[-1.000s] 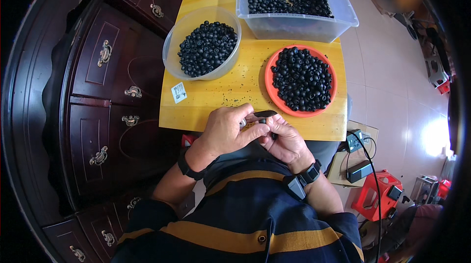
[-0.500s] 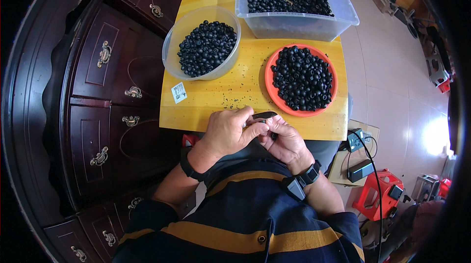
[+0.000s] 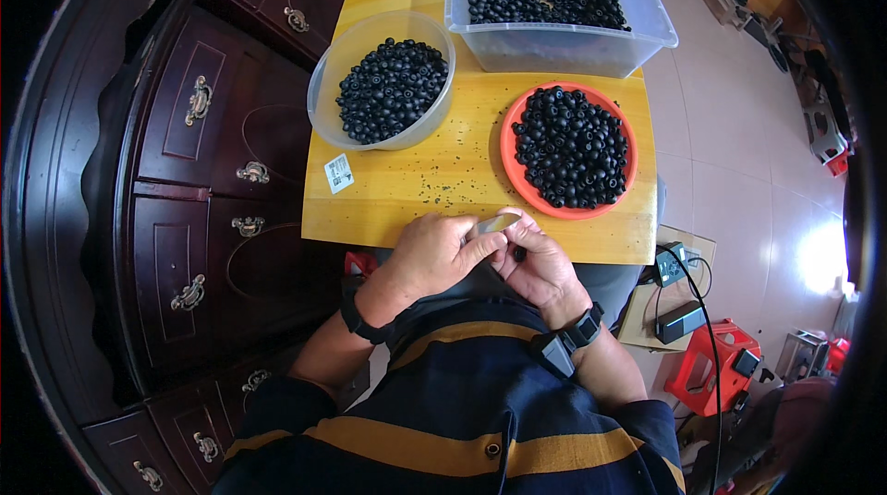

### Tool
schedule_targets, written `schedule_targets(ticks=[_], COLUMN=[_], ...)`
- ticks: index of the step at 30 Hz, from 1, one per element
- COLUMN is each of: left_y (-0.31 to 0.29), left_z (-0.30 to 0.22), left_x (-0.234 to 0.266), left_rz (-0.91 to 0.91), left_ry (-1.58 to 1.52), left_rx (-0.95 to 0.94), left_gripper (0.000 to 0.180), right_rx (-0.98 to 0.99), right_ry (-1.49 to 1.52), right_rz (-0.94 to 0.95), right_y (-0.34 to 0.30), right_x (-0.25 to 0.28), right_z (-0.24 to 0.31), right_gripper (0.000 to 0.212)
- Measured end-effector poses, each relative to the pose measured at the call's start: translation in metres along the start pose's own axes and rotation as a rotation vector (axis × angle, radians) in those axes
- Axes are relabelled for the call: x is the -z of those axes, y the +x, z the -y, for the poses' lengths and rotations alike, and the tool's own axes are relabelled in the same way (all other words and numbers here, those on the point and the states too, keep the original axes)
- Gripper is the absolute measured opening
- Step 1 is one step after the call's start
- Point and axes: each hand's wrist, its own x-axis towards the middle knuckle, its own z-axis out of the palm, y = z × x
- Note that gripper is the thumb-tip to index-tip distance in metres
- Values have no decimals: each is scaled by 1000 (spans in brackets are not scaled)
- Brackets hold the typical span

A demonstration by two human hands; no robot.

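Just off the front edge of a yellow wooden table (image 3: 388, 209), both of my hands are close together. My left hand (image 3: 427, 253) is closed on a short knife, whose curved blade (image 3: 500, 223) points right, over the fingertips of my right hand (image 3: 543, 269). My right hand is curled, its thumb and fingers pinched by the blade. A small black ring-shaped part (image 3: 519, 255) shows within its fingers; whatever lies at the blade's edge is hidden. Beyond my right hand is an orange-red plate (image 3: 507, 158) heaped with black ring-shaped parts (image 3: 568, 149).
A round clear tub (image 3: 319, 112) of similar black parts stands at the table's left. A larger clear bin (image 3: 554, 52) holds more at the back. Black scraps (image 3: 448, 188) and a white label (image 3: 339, 174) lie on the tabletop. A dark drawer cabinet (image 3: 212, 172) stands left.
The knife blade has tilted, its face turning from dark to bright. Both hands have stayed nearly in place.
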Motion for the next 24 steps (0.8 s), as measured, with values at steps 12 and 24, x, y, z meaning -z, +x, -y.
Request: schedule_targets(ticks=[12,24], left_y=[-1,22], left_z=[-15,-6], left_x=[5,62], left_rz=[-218,-710], left_ry=[-134,39], left_rx=[-92,-143], left_gripper=[21,28], right_rx=[-35,-139], right_ry=[-42,27], right_rz=[103,44], right_y=[2,-1], right_x=[0,0], right_z=[-1,2], right_gripper=[17,34])
